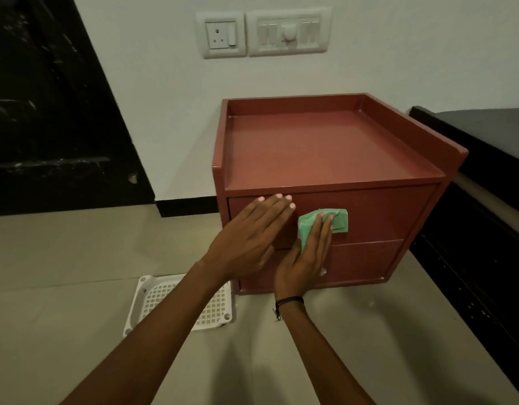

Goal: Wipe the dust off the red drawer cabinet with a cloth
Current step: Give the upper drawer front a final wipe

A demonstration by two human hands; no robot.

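The red drawer cabinet (334, 147) stands on the floor against a white wall, with a rimmed tray top and two drawer fronts facing me. My right hand (303, 258) presses a folded green cloth (338, 219) flat against the upper drawer front, near its middle. My left hand (249, 235) lies with fingers spread on the left part of the same drawer front, holding nothing. A dark band circles my right wrist.
A white perforated plastic tray (214, 308) lies on the tiled floor left of the cabinet's base, partly under my left forearm. A dark door (48, 112) is at the left, dark furniture (486, 200) at the right. Wall sockets (264, 33) sit above the cabinet.
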